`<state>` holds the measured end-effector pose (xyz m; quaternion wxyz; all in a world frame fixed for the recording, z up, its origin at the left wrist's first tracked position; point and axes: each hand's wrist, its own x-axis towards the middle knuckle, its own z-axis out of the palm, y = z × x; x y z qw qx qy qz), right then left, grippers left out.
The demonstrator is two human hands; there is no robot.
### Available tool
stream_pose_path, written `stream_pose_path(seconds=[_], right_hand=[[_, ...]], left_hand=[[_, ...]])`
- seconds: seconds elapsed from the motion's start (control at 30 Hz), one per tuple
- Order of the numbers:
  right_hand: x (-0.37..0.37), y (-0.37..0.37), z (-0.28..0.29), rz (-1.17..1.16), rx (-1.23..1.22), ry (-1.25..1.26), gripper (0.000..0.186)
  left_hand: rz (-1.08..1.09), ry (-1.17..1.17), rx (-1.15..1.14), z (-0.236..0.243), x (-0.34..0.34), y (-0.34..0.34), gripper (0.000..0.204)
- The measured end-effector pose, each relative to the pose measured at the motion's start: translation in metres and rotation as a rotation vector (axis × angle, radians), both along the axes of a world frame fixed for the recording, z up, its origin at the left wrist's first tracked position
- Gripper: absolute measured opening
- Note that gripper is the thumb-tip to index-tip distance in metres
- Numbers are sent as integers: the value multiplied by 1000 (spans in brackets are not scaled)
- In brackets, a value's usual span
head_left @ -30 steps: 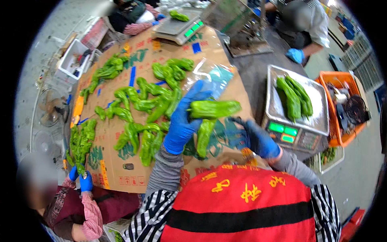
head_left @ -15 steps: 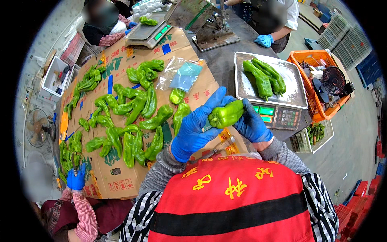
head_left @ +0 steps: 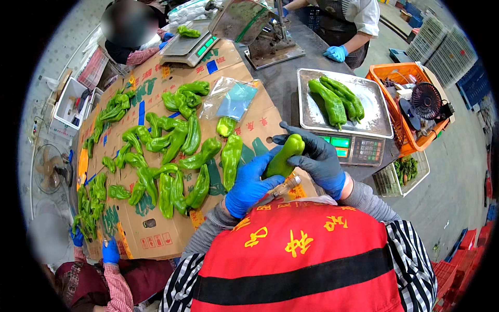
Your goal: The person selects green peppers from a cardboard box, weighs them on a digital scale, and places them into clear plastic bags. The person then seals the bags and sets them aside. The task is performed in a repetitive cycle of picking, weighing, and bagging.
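Note:
A green pepper (head_left: 285, 157) is held up in front of my chest, tilted, its blunt end at the top. My blue-gloved left hand (head_left: 251, 185) grips its lower part, with the thumb across the near side. My right hand (head_left: 321, 160), in a blue glove with darkened fingers, curls round the pepper's upper right side. Its index finger reaches past the tip. Just below the pepper lies a small metallic tool (head_left: 287, 185), partly hidden by my left hand. Another pepper (head_left: 231, 162) rests on the cardboard (head_left: 156, 229) left of my hands.
Several green peppers (head_left: 176, 138) spread over the cardboard, beside a clear bag with a blue sheet (head_left: 236, 99). A scale (head_left: 382, 112) at the right bears peppers. An orange crate (head_left: 371, 78) holds a small fan. Co-workers' gloved hands (head_left: 110, 250) are at the left and far sides.
The pepper has turned from lying sideways, stem end toward me, to upright. My right hand has spread round its top, while my left has dropped lower. A co-worker's hands at lower left have separated.

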<state>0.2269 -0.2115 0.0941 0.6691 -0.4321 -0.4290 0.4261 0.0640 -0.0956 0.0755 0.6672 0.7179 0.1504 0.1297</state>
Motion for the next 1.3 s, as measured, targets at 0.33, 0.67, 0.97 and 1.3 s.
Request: stream_pose_path(seconds=[0.33, 0.67, 0.97, 1.3], right_hand=[[1, 0, 5, -32, -209, 152, 59], [11, -1, -2, -35, -297, 28, 44], [-9, -11, -14, 239, -234, -6, 61], [-3, -17, -11, 210, -378, 197, 59]], left_hand=[[-69, 3, -29, -20, -1, -3, 39], [-265, -17, -301, -11, 7, -13, 43], [-354, -70, -899, -27, 7, -8, 44], [-203, -38, -605, -25, 12, -21, 32]])
